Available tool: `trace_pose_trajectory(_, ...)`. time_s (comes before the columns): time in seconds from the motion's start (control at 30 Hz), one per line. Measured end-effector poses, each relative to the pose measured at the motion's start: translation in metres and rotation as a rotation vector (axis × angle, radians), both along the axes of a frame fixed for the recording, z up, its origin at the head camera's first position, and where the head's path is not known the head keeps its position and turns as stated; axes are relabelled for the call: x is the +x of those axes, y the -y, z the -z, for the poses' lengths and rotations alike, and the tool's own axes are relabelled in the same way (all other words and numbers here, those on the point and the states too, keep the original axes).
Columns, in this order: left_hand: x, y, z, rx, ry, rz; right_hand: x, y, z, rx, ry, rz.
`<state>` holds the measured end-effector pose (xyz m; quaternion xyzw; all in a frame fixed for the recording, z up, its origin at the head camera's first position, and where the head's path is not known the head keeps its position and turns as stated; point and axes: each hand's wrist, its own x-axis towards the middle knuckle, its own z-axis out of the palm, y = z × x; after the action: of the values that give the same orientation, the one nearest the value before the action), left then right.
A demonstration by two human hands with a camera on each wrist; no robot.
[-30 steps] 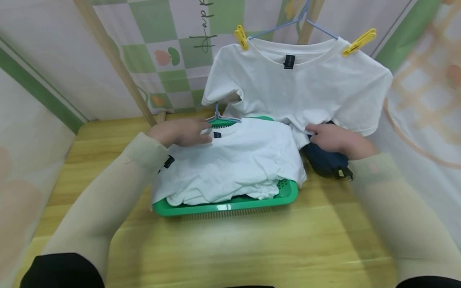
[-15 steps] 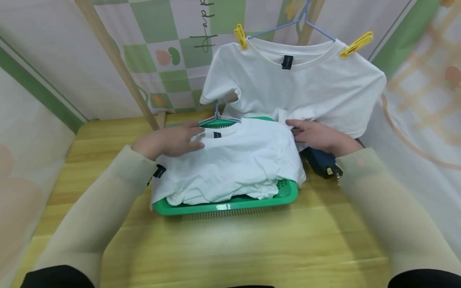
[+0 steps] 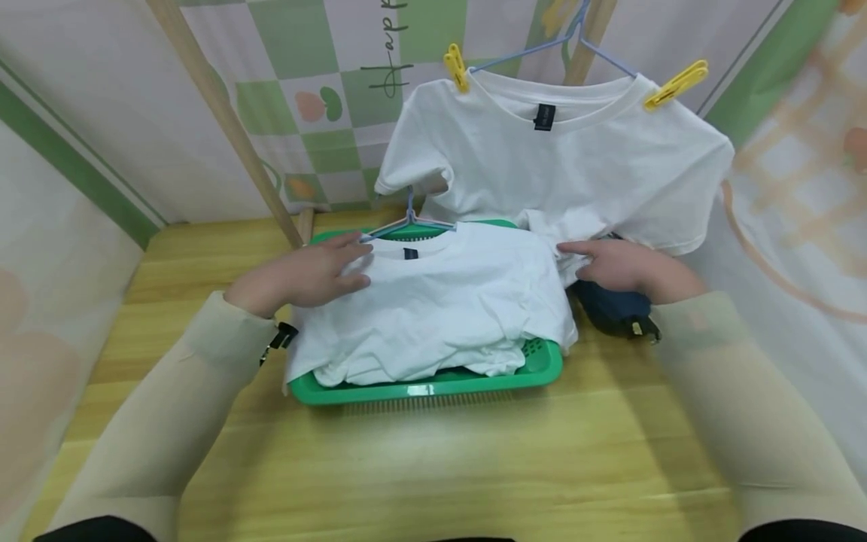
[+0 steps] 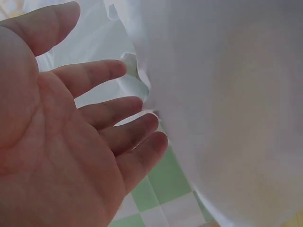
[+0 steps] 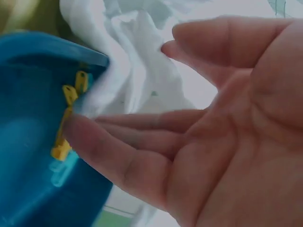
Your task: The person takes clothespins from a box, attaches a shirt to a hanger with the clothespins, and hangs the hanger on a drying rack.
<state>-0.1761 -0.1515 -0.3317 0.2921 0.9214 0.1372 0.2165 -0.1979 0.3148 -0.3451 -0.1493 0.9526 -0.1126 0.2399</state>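
Observation:
A white T-shirt (image 3: 440, 301) on a blue hanger (image 3: 409, 218) lies over the green basket (image 3: 433, 391). My left hand (image 3: 305, 275) is at the shirt's left shoulder with its fingers spread; the left wrist view shows the bare palm with nothing in it. Behind the basket, a second white T-shirt (image 3: 562, 165) hangs on another hanger, with yellow clothespins (image 3: 677, 84) at its shoulders. My right hand (image 3: 626, 267) stretches toward the lower part of that hanging shirt. In the right wrist view its fingers are extended and hold nothing; contact with cloth is unclear.
A blue container (image 5: 28, 123) with yellow clothespins (image 5: 61, 135) and light-blue ones is beside my right hand. In the head view a dark blue object (image 3: 612, 309) sits under that hand. Wooden poles (image 3: 226, 113) rise behind the wooden tabletop (image 3: 433, 474).
My left hand has slid left, away from the lying shirt's collar toward its shoulder. My right hand went left to that shirt's right side, then drew back slightly right.

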Motion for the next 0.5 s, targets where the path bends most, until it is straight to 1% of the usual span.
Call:
trace_pose_trajectory(0.1,0.003,0.003,0.001,0.009,0.002,-0.011,-0.002,-0.001,0.006,-0.027,0.027,0.012)
trace_pose_trajectory(0.23,0.007,0.007,0.003,0.017,0.012,-0.021,0.0,-0.002,0.008,-0.055,0.03,0.049)
trace_pose_trajectory(0.3,0.009,0.008,0.004,0.023,0.014,-0.023,0.002,0.0,0.007,-0.064,0.028,0.064)
trace_pose_trajectory(0.4,0.011,0.01,0.005,0.03,0.013,-0.029,0.006,0.004,0.002,-0.075,0.027,0.078)
trace_pose_trajectory(0.5,0.014,0.013,0.006,0.029,0.014,-0.037,0.01,0.01,-0.004,-0.093,0.003,0.064)
